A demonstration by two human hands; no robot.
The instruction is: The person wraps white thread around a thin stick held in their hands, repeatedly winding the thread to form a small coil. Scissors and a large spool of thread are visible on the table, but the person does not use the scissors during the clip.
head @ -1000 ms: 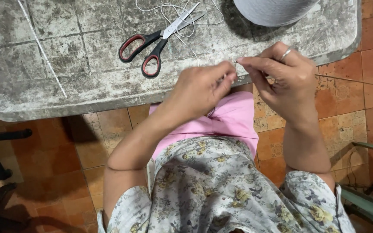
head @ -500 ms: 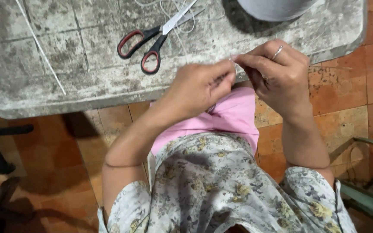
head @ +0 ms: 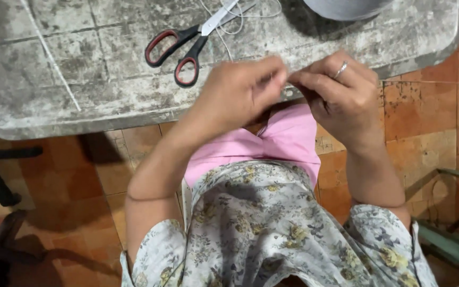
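Your left hand (head: pixel 237 93) and right hand (head: pixel 338 93) meet fingertip to fingertip at the near edge of the weathered grey table (head: pixel 54 69), both pinched tight on something too fine to make out; whether it is the white thread (head: pixel 224 37) cannot be told. That thread lies looped on the tabletop just beyond your hands, running under the red-and-black-handled scissors (head: pixel 187 45), which rest with blades closed, pointing away from you. A silver ring (head: pixel 341 69) sits on a right finger. A pale grey cone-shaped spool (head: pixel 346 6) stands at the table's far edge, cut off by the frame. Pink cloth (head: pixel 272 141) covers your lap above the orange floor tiles (head: pixel 426 122).
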